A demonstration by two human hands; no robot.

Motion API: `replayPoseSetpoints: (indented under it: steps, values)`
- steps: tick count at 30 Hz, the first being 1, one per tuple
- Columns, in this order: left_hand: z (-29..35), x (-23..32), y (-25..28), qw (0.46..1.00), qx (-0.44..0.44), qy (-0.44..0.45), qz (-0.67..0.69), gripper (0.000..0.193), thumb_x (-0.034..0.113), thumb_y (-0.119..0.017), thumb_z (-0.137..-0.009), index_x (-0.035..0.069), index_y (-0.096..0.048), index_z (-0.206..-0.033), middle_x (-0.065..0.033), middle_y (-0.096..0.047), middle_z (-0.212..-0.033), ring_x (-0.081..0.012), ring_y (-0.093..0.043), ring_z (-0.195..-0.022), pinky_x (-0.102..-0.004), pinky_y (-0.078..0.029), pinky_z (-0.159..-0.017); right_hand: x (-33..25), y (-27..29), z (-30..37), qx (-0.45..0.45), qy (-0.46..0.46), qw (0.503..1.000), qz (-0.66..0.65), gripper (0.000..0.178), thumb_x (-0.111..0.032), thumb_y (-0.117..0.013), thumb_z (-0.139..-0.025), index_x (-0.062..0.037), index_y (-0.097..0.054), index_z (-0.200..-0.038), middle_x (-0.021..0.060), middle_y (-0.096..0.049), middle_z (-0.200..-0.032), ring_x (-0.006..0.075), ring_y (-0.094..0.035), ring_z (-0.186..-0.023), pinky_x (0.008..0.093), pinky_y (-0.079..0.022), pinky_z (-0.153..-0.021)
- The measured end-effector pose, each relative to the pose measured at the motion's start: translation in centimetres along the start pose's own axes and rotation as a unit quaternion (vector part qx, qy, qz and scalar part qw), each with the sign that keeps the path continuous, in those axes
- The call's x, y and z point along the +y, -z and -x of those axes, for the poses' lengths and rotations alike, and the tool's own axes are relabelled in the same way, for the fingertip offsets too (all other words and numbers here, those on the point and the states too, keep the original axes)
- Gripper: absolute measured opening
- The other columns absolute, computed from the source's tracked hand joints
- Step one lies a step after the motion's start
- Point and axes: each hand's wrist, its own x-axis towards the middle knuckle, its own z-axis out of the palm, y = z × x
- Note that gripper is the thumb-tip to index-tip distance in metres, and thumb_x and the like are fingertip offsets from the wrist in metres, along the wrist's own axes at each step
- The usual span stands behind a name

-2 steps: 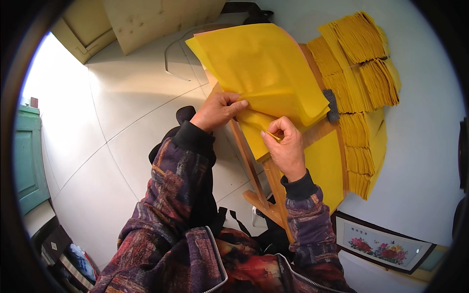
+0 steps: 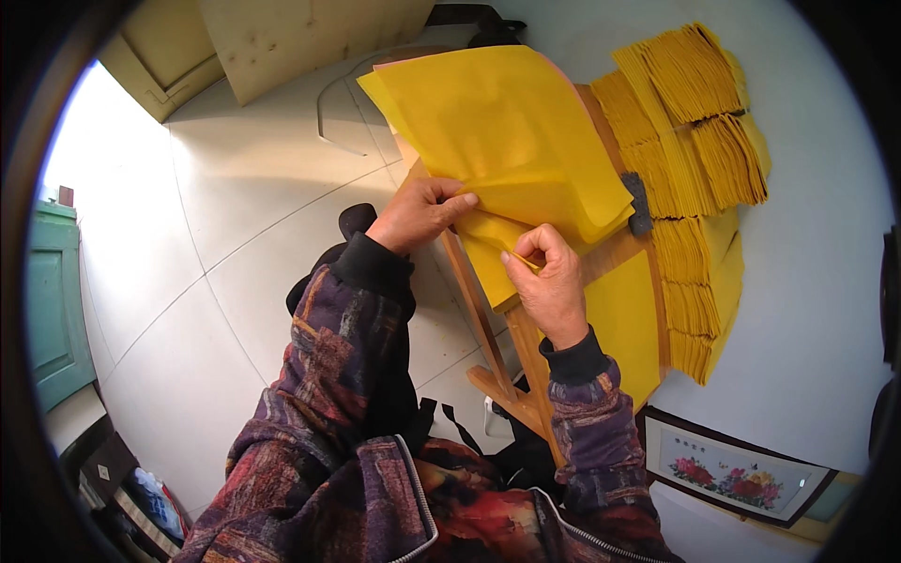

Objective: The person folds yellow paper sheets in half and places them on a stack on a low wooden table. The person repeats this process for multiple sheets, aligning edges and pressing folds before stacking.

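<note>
A large yellow sheet (image 2: 497,113), seemingly paper, lies over a stack of similar sheets on a wooden table (image 2: 615,251). Its near part is bent up and creased between my hands. My left hand (image 2: 422,212) pinches the sheet's left edge between thumb and fingers. Lower and to the right, my right hand (image 2: 549,280) pinches a near edge with thumb and forefinger, the other fingers curled. Beneath the hands, the stack's near corner (image 2: 497,281) sticks out at the table's left side. Another flat yellow sheet (image 2: 615,324) lies to the right of my right hand.
Several bundles of folded yellow sheets (image 2: 699,159) are piled along the table's right side by the wall. A dark grey block (image 2: 636,203) sits beside the large sheet. Wooden table legs (image 2: 479,310) stand on the tiled floor (image 2: 244,244). A framed flower picture (image 2: 737,464) is at lower right.
</note>
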Motion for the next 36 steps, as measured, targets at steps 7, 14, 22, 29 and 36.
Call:
replayPoseSetpoints:
  steps: [7, 14, 22, 29, 36]
  values:
    - [-0.1, -0.1, 0.0, 1.0, -0.01, -0.022, 0.009, 0.034, 0.025, -0.059, -0.098, -0.005, -0.064, -0.112, -0.0037, -0.066, -0.101, -0.0107, -0.058, -0.093, -0.025, -0.047, -0.086, 0.2, 0.0, 0.0, 0.001, -0.013, 1.0, -0.009, 0.021, 0.0, -0.069, -0.081, -0.0042, -0.049, -0.079, 0.0011, -0.053, -0.074, 0.0083, -0.05, -0.069, 0.0247, -0.045, -0.064]
    - [0.0, 0.1, -0.1, 1.0, -0.006, -0.011, 0.008, 0.034, 0.024, -0.059, -0.097, -0.006, -0.063, -0.113, -0.0047, -0.067, -0.101, -0.0117, -0.059, -0.093, -0.0258, -0.047, -0.087, 0.1, 0.0, -0.1, 0.01, -0.008, 1.0, 0.005, 0.021, -0.002, -0.071, -0.077, -0.0027, -0.05, -0.08, 0.0094, -0.055, -0.072, 0.0208, -0.056, -0.067, 0.033, -0.047, -0.064]
    - [0.1, 0.1, -0.6, 0.999, 0.025, -0.013, 0.044, 0.031, 0.023, -0.058, -0.097, -0.005, -0.066, -0.107, -0.0015, -0.065, -0.09, -0.0097, -0.056, -0.081, -0.0258, -0.047, -0.074, 1.3, 2.0, 1.0, -0.023, 0.077, 0.989, 0.12, 0.029, 0.003, -0.068, -0.074, -0.0023, -0.055, -0.1, 0.0109, -0.06, -0.102, 0.0271, -0.058, -0.098, 0.0344, -0.047, -0.086]
    - [0.1, -0.1, -0.7, 0.999, 0.042, -0.019, 0.027, 0.032, 0.023, -0.058, -0.097, -0.005, -0.065, -0.109, -0.0014, -0.066, -0.091, -0.0099, -0.056, -0.082, -0.0255, -0.046, -0.075, 3.3, 3.3, 2.7, 0.009, 0.091, 0.981, 0.173, 0.032, 0.004, -0.061, -0.073, -0.0015, -0.057, -0.103, 0.0158, -0.058, -0.11, 0.0358, -0.052, -0.105, 0.0424, -0.043, -0.092]
    - [0.2, 0.2, -0.3, 0.994, 0.06, -0.06, -0.073, 0.027, 0.022, -0.059, -0.094, -0.003, -0.064, -0.088, 0.0052, -0.054, -0.073, -0.0047, -0.045, -0.07, -0.0233, -0.038, -0.062, 8.8, 6.8, 3.3, 0.149, -0.078, 0.983, 0.068, 0.024, -0.003, -0.06, -0.082, 0.0002, -0.057, -0.106, 0.0165, -0.056, -0.12, 0.0342, -0.052, -0.114, 0.0391, -0.044, -0.094]
